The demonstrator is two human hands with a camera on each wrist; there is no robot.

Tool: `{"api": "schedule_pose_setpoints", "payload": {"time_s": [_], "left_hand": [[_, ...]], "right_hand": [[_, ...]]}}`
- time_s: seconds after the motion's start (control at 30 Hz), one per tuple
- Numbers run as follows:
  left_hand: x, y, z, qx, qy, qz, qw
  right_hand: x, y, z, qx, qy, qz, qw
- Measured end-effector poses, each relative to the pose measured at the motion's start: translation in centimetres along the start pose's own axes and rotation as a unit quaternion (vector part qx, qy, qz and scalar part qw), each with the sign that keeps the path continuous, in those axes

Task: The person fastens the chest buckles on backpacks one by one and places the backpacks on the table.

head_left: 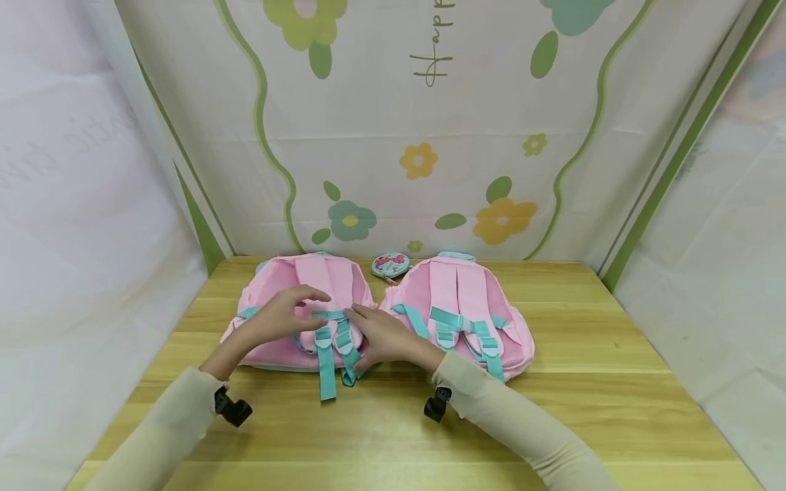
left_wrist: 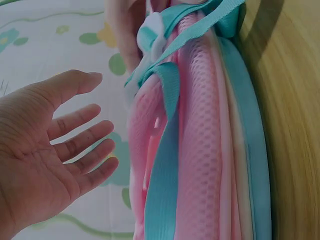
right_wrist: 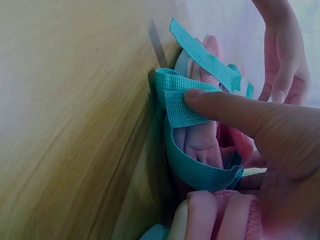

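On the left backpack point(head_left: 276, 351), your right hand point(head_left: 387, 337), uncurled, presses its thumb on the teal strap point(right_wrist: 177, 110), your left hand point(head_left: 282, 317) spread, empty; flatten folds without twisting.

Front passage spans the yellow wood-grain tabletop point(head_left: 344, 440) between cream fabric sleeves point(head_left: 512, 417); two pink fabric backpacks point(head_left: 473, 290) and a round turquoise-rimmed pouch point(head_left: 390, 264) obstruct the rear.
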State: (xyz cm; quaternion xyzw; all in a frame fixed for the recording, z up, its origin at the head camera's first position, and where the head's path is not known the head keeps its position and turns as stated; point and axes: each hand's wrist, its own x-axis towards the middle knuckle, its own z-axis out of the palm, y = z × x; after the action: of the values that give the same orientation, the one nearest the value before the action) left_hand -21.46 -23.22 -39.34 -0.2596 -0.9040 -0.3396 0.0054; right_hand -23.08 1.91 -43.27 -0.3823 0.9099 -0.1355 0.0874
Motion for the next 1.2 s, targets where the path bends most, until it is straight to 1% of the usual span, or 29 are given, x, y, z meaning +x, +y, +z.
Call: {"api": "schedule_pose_setpoints", "payload": {"time_s": [0.13, 0.3, 0.37, 0.5, 0.53, 0.73, 0.97, 1.2], "left_hand": [[1.2, 0.1, 1.1, 0.024, -0.015, 0.007, 0.9996], [2.1, 0.0, 1.8, 0.042, -0.032, -0.008, 0.9986], [2.2, 0.0, 1.9, 0.047, -0.038, -0.013, 0.9981], [2.3, -0.2, 2.0, 0.055, -0.045, -0.013, 0.9974], [2.3, -0.2, 1.9, 0.056, -0.046, -0.008, 0.9973], [2.6, 0.0, 2.0, 0.051, -0.053, -0.005, 0.9973], [3.6, -0.4, 2.6, 0.064, -0.060, 0.025, 0.9958], [4.3, -0.5, 2.8, 0.071, -0.057, 0.028, 0.9954]], "right_hand": [[0.0, 0.1, 0.0, -0.006, 0.000, -0.003, 1.0000], [0.0, 0.0, 0.1, -0.003, -0.003, -0.007, 1.0000], [0.0, 0.0, 0.1, -0.002, -0.003, -0.008, 1.0000], [-0.1, 0.0, 0.1, 0.000, -0.001, -0.009, 1.0000], [-0.1, 0.0, 0.1, 0.000, 0.000, -0.010, 0.9999], [-0.2, 0.0, 0.0, 0.006, 0.008, -0.013, 0.9999], [-0.3, 0.2, 0.1, 0.022, 0.018, -0.013, 0.9995], [-0.6, 0.3, 0.2, 0.014, 0.023, -0.014, 0.9996]]}}
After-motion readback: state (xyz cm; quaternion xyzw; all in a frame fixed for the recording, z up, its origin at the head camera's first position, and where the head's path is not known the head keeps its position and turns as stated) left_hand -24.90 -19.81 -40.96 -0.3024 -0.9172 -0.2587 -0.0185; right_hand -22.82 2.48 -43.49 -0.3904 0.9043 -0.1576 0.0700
